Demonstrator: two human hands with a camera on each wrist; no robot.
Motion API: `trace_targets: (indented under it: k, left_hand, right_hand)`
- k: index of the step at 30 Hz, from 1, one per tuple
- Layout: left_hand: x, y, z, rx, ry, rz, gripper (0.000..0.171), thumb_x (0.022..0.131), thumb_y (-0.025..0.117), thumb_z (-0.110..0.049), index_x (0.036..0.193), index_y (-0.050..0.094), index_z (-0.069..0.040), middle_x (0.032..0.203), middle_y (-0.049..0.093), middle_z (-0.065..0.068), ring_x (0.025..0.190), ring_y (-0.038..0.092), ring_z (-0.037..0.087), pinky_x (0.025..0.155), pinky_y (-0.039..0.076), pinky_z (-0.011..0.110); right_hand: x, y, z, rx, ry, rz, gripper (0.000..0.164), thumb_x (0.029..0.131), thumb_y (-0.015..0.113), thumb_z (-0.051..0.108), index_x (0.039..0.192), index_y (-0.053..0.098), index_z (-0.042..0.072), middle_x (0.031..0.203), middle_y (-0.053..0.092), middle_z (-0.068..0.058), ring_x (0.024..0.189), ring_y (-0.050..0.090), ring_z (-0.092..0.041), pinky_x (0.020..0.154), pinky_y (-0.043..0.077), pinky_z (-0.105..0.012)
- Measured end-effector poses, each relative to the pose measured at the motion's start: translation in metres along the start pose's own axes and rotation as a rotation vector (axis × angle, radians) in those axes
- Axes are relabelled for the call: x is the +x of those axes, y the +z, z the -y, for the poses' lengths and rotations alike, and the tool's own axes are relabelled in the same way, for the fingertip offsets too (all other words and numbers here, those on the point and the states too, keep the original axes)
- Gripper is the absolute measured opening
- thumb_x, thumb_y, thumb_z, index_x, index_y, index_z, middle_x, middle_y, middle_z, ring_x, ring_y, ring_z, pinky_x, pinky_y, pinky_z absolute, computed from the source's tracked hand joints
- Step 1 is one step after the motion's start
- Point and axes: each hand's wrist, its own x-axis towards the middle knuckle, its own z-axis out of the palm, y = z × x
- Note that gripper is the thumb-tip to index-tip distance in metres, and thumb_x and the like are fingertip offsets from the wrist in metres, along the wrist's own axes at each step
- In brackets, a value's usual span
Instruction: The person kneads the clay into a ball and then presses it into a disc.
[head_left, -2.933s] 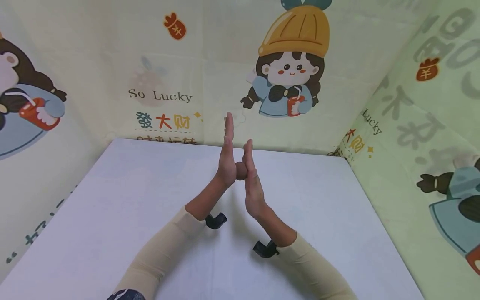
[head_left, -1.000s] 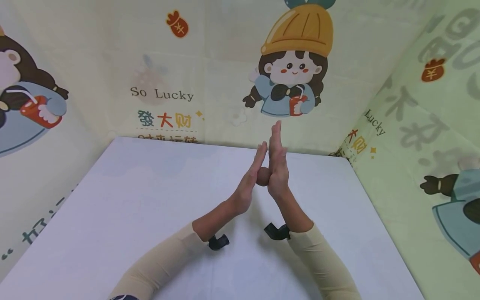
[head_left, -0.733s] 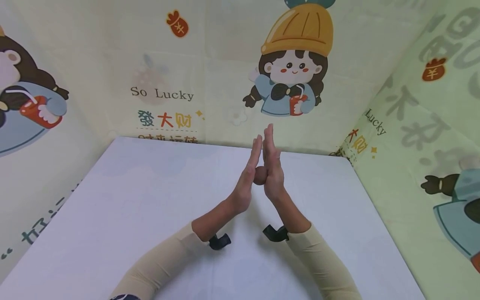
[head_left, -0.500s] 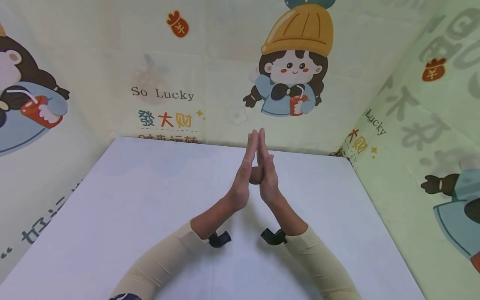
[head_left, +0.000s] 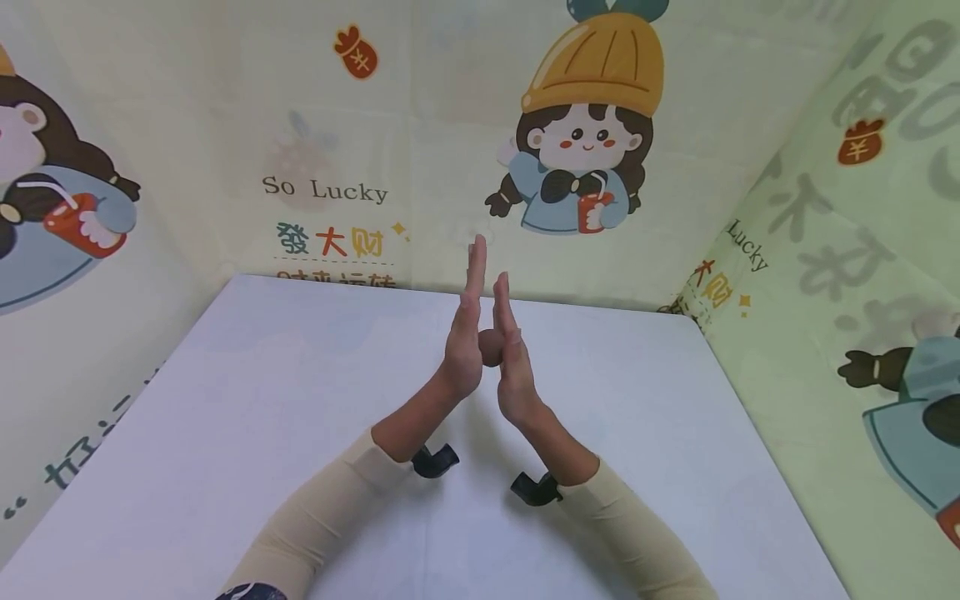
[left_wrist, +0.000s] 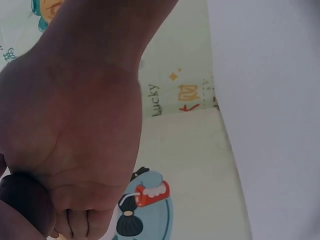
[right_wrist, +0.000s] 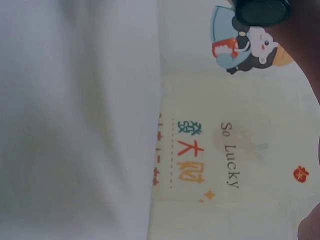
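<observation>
A small brown ball [head_left: 491, 347], apparently of clay, sits between my two upright palms above the white table. My left hand [head_left: 463, 346] presses it from the left with straight fingers, reaching farther forward. From the right, my right hand [head_left: 516, 379] presses with its fingers straight too, set a little nearer to me. In the left wrist view my left palm [left_wrist: 75, 130] fills much of the left side, and the dark ball [left_wrist: 27, 202] shows at its finger bases. The right wrist view catches only a sliver of skin at the right edge; the ball is out of sight there.
A white table [head_left: 300, 358] lies under both arms. Pale printed cloth [head_left: 442, 125] with cartoon figures and lettering hangs behind and at the sides. Black wrist mounts [head_left: 435, 461] stick out below the wrists.
The hands have slid past each other around the ball: the left went forward, the right came back toward me. The ball has shifted left between the palms.
</observation>
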Motion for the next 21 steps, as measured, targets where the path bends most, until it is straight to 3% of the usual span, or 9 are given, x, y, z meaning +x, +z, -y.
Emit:
trace_targets:
  k: [3,5,6,16,21]
  left_hand:
    - [0.004,-0.004,-0.001,-0.005,0.004,-0.012,0.079,0.11,0.014,-0.057,0.169,0.002,-0.007,0.177,-0.002,-0.001,0.16,-0.008,0.01,0.126,-0.006,0.045]
    - [0.007,-0.008,0.0,0.002,0.011,-0.026,0.076,0.111,0.012,-0.055,0.169,0.003,-0.007,0.177,-0.001,-0.002,0.16,-0.007,0.01,0.126,-0.006,0.044]
    - [0.008,-0.009,0.0,0.002,0.013,-0.033,0.076,0.111,0.011,-0.055,0.169,0.004,-0.007,0.177,0.0,-0.003,0.16,-0.007,0.01,0.126,-0.006,0.044]
    - [0.022,-0.024,0.01,0.019,0.019,-0.076,0.073,0.112,0.012,-0.05,0.168,0.007,-0.004,0.177,0.003,0.001,0.16,-0.006,0.012,0.126,-0.006,0.042]
    - [0.023,-0.027,0.018,0.04,0.015,-0.051,0.066,0.112,0.013,-0.04,0.169,0.006,-0.006,0.177,0.001,0.003,0.16,-0.008,0.011,0.125,-0.007,0.045]
  right_hand:
    - [-0.003,0.005,0.002,-0.016,-0.005,0.007,0.074,0.114,0.012,0.054,0.168,0.004,0.004,0.159,0.043,-0.018,0.131,0.047,-0.009,0.118,0.025,-0.038]
    - [-0.005,0.008,0.005,-0.027,-0.006,0.021,0.073,0.114,0.012,0.052,0.168,0.002,0.003,0.176,0.002,-0.01,0.159,0.014,-0.018,0.127,0.004,-0.047]
    - [-0.005,0.01,0.007,-0.034,-0.004,0.028,0.074,0.114,0.012,0.052,0.168,0.001,0.003,0.176,-0.005,-0.006,0.161,0.001,-0.02,0.127,0.002,-0.048]
    - [-0.002,0.02,0.02,-0.032,-0.034,0.022,0.08,0.113,0.015,0.057,0.167,-0.006,0.002,0.175,-0.014,-0.004,0.16,-0.013,-0.025,0.127,-0.002,-0.05]
    - [0.002,0.022,0.025,0.013,-0.031,0.013,0.079,0.113,0.015,0.057,0.166,-0.008,0.003,0.175,-0.016,-0.003,0.16,-0.015,-0.024,0.126,-0.005,-0.05]
